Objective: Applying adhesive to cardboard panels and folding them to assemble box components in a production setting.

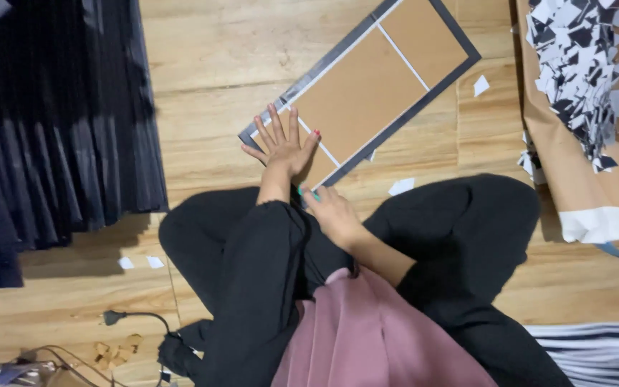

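Note:
A brown cardboard board [367, 86] with a dark grey taped border and thin white dividing lines lies slanted on the wooden floor in front of my crossed legs. My left hand [283, 140] rests flat on its near corner, fingers spread, holding nothing. My right hand [329, 209] sits just below that corner, at the board's near edge. Its fingers are curled, and the fingertips touch or nearly touch the edge. Whether they pinch anything is hidden.
Black pleated fabric [51, 122] covers the floor at the left. Brown paper [596, 179] at the right carries a heap of black-and-white paper scraps [578, 64]. White scraps [401, 186] dot the floor. A plug and cable [112, 317] lie at the bottom left, striped cloth [596, 351] at the bottom right.

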